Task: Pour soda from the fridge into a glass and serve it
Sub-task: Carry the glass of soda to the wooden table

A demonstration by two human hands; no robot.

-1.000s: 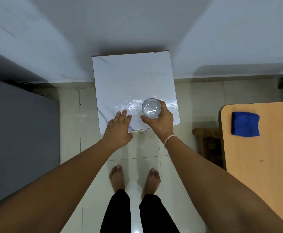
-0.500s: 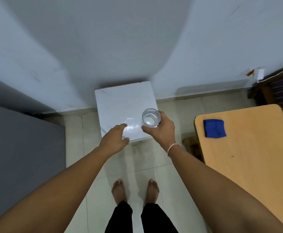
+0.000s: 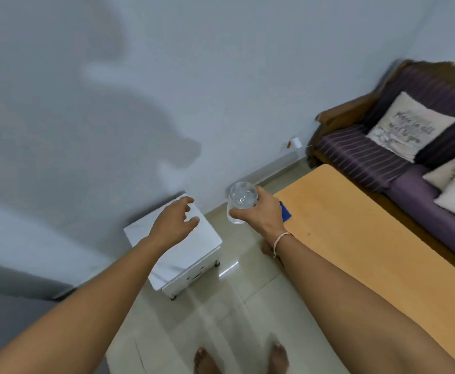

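Note:
My right hand [image 3: 261,211] grips a clear drinking glass [image 3: 241,201] and holds it up in the air, between the small white marble-topped table [image 3: 185,255] and the wooden table [image 3: 369,238]. A little clear liquid seems to sit in the glass; the frame is blurred. My left hand [image 3: 175,222] hovers above the white table with its fingers loosely spread and nothing in it. No soda bottle and no fridge can be made out with certainty.
A blue cloth [image 3: 285,211] lies on the wooden table's near corner, mostly behind my right hand. A purple striped sofa [image 3: 383,157] with printed cushions [image 3: 410,125] stands at the right. A grey surface [image 3: 10,319] fills the lower left. My bare feet stand on pale floor tiles.
The glass has been lifted off the white table and carried right toward the wooden table. My left hand left the tabletop. My view swung up and right, bringing the sofa into sight.

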